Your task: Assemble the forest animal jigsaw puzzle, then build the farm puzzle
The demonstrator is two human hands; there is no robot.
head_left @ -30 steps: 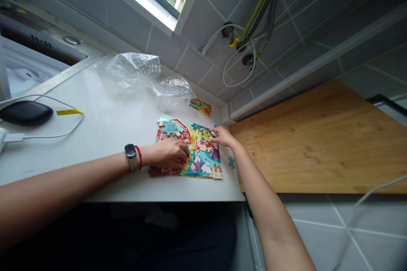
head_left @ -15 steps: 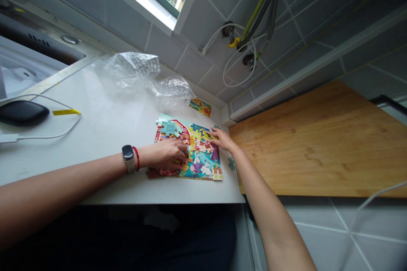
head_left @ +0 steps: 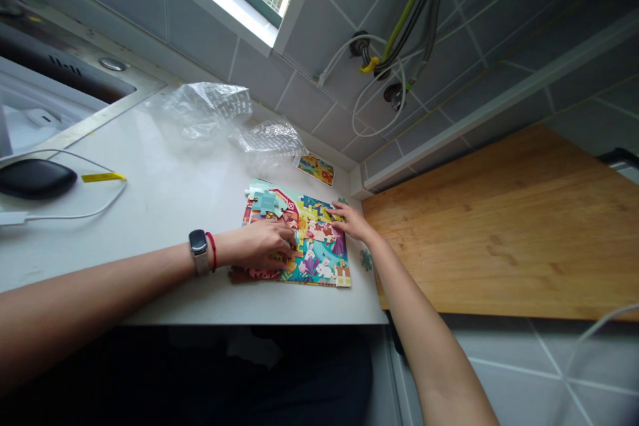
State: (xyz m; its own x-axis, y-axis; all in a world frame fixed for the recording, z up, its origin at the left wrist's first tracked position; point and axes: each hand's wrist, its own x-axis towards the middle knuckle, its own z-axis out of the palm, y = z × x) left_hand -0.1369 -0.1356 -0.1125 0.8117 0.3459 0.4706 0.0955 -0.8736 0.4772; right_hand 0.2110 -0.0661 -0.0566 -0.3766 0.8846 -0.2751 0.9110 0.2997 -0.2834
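A colourful jigsaw puzzle with rabbits, a cow and a red barn lies on the white counter. My left hand, wearing a watch and a red cord, bends over its middle with fingers curled down and pinched at a puzzle piece, mostly hidden under them. Along the right edge rests my right hand, fingers stretched out and apart, touching the puzzle near the cow. Loose light-teal pieces sit on the puzzle's upper left. Another teal piece lies on the counter right of the puzzle.
Behind the puzzle are a small picture card and crumpled clear plastic wrap. A black mouse-shaped object and a white cable lie at left. A wooden board adjoins the counter at right. Cables hang from the wall.
Both hands stay in nearly the same places on the puzzle. The view has shifted very slightly; no piece has visibly moved.
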